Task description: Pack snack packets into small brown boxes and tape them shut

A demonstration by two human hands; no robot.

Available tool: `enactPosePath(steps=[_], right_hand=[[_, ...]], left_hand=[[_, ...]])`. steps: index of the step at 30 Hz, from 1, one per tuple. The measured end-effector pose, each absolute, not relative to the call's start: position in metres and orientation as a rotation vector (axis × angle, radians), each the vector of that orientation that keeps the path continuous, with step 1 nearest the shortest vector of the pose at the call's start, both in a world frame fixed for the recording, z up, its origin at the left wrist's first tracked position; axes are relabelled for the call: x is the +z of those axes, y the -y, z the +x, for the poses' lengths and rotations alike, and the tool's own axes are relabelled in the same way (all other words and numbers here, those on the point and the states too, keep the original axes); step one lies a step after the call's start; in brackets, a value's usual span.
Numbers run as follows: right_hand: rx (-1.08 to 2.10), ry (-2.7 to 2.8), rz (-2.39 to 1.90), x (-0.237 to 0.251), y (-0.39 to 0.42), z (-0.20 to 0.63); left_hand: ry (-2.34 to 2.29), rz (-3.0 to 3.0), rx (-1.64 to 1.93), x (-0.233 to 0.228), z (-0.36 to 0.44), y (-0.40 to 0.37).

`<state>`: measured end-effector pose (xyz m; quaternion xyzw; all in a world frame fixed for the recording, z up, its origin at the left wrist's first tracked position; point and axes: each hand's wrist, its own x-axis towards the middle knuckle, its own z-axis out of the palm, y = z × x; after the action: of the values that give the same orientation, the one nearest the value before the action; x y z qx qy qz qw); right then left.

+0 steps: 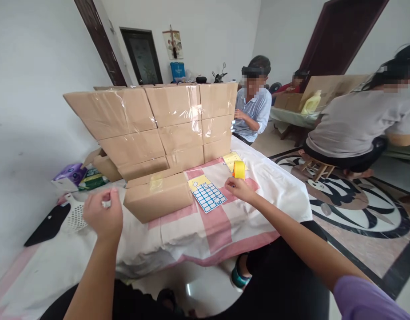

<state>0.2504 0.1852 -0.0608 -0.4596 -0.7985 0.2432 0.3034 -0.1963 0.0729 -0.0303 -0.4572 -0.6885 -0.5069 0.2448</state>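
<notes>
My left hand (104,214) is raised over the left side of the table, its fingers curled. Something small and whitish shows between them, too small to name. My right hand (240,189) is above the cloth with its fingertips pinched together. Whatever they may hold is hidden. Just behind it stands a roll of yellow tape (238,170). Between my hands lies a sheet of blue-edged labels (209,198) on a yellow backing. Left of the sheet sits a closed cardboard box (160,200), with yellowish tape on its top.
Taped cardboard boxes (178,115) form a wall behind the work area. A yellow sheet (232,161) lies near its right end. At left are a black object (48,224), a white perforated piece (75,215) and a purple pack (69,174). A co-worker (253,104) sits beyond the boxes.
</notes>
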Motion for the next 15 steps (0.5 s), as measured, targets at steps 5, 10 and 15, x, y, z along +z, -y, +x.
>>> enactPosePath(steps=[5, 10, 15], right_hand=[[0.591, 2.332, -1.096, -0.060, -0.215, 0.207], [0.594, 2.597, -0.997, -0.059, -0.240, 0.178], [0.596, 2.759, -0.959, -0.074, -0.251, 0.153]], left_hand=[[2.117, -1.165, -1.382, -0.056, -0.215, -0.051], [2.189, -1.166, -1.438, -0.070, -0.221, -0.051], [2.194, -1.262, -1.310, -0.068, -0.207, -0.055]])
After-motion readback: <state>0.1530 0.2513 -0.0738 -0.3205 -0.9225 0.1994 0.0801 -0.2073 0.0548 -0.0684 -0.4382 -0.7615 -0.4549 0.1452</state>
